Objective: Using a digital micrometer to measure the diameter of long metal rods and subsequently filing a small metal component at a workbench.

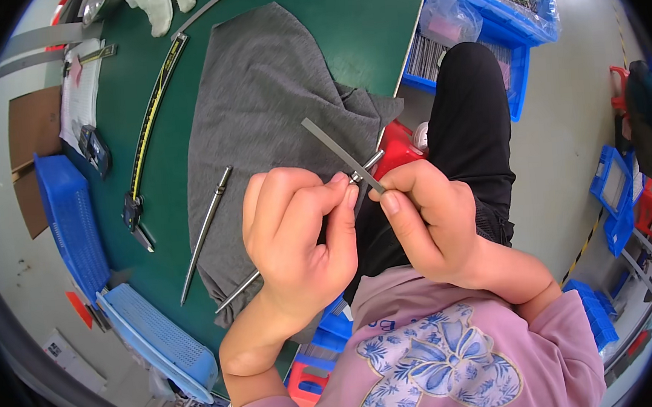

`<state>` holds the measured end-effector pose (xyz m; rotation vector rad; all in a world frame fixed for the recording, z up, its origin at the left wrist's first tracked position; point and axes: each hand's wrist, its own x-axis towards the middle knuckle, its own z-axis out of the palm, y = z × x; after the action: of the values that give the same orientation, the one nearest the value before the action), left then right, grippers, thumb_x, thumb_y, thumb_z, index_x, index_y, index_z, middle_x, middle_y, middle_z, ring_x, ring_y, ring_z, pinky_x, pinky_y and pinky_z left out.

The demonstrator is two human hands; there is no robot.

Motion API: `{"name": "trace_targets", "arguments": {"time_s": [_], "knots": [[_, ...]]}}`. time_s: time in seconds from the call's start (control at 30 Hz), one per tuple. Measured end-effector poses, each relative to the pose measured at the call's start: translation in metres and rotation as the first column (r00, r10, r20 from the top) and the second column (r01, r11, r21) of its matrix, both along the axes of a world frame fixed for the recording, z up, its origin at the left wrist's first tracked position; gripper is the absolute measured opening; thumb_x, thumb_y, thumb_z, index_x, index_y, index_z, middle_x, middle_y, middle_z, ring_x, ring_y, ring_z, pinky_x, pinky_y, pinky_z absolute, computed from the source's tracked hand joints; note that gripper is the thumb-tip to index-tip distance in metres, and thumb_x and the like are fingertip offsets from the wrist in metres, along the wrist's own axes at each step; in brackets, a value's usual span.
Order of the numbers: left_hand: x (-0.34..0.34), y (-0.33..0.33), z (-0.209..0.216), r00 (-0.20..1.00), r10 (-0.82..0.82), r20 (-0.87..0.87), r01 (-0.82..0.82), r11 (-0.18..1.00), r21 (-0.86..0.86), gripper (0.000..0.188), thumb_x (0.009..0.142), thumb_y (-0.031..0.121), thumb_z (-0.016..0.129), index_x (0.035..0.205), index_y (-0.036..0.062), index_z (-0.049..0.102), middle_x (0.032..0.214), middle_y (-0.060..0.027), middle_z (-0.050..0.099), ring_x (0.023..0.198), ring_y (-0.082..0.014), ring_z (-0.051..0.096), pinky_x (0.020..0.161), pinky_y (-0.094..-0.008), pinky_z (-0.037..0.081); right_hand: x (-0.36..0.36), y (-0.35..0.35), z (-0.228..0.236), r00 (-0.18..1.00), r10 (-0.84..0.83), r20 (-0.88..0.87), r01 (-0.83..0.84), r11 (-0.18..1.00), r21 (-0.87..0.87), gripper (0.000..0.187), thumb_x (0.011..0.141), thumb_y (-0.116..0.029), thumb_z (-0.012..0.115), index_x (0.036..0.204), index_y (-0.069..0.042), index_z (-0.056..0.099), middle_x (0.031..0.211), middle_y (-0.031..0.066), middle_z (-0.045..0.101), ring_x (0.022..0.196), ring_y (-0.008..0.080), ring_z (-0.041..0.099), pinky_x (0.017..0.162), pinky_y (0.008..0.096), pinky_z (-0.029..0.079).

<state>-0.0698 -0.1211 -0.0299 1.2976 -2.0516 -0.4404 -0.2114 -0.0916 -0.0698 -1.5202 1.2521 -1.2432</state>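
Note:
My left hand [298,232] is closed round a thin metal rod [371,162], pinching it near its grooved upper end. The rod's other end comes out below that hand, over the edge of a grey cloth [253,80]. In my right hand [435,222], a flat narrow grey strip [335,148] is pinched between thumb and forefinger. The strip crosses the rod close to its stepped end and seems to touch it. A second metal rod [206,236], with a grooved tip, lies left of my hands, partly on the cloth and partly on the green table [374,26].
A long caliper [149,140] lies on the table left of the cloth. Light blue baskets [162,340] line the left edge. White gloves [155,10] lie at the back. At the right stand blue bins [517,103] of metal parts, close to my knee.

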Motion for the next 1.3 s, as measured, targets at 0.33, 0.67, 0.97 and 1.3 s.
{"name": "trace_targets", "arguments": {"time_s": [0.33,0.67,0.97,1.3], "knots": [[0.0017,-0.0022,-0.0032,0.999,-0.031,-0.027,0.030,0.999,-0.040,0.015,0.060,-0.004,0.065,0.069,0.0030,0.055,0.064,-0.0054,0.048,0.055,-0.0204,0.043,0.048,-0.0293,0.032,0.0043,-0.0030,-0.0008,0.999,-0.032,-0.001,0.032,0.999,0.028,0.005,0.077,-0.005,0.055,0.077,-0.003,0.050,0.053,0.0072,0.050,0.040,0.0210,0.051,0.036,0.0291,0.036],[0.0000,-0.0008,-0.0017,1.000,-0.026,-0.012,0.025,0.999,-0.021,0.015,0.059,-0.005,0.065,0.068,0.0030,0.055,0.064,-0.0056,0.048,0.056,-0.0207,0.043,0.048,-0.0294,0.032,0.0077,-0.0008,0.0021,0.991,-0.029,-0.129,0.038,0.997,0.067,0.016,0.075,-0.009,0.056,0.064,-0.006,0.045,0.044,0.0078,0.042,0.037,0.0239,0.047,0.035,0.0333,0.034],[0.0002,-0.0011,-0.0010,0.999,-0.022,-0.025,0.022,1.000,-0.011,0.015,0.060,-0.005,0.065,0.068,0.0026,0.054,0.065,-0.0060,0.049,0.057,-0.0211,0.044,0.047,-0.0296,0.034,0.0055,-0.0037,0.0049,0.989,0.020,-0.147,-0.009,0.997,0.075,0.014,0.075,-0.008,0.054,0.065,-0.006,0.045,0.044,0.0073,0.043,0.036,0.0244,0.046,0.034,0.0332,0.033],[-0.0003,-0.0014,-0.0023,0.999,-0.018,-0.037,0.017,1.000,-0.025,0.016,0.061,-0.005,0.065,0.068,0.0022,0.053,0.065,-0.0064,0.049,0.056,-0.0215,0.044,0.047,-0.0300,0.034,0.0061,-0.0029,0.0007,0.993,0.015,-0.113,-0.008,0.998,0.063,0.015,0.076,-0.008,0.054,0.064,-0.006,0.045,0.043,0.0075,0.041,0.036,0.0241,0.046,0.035,0.0331,0.033]]}}
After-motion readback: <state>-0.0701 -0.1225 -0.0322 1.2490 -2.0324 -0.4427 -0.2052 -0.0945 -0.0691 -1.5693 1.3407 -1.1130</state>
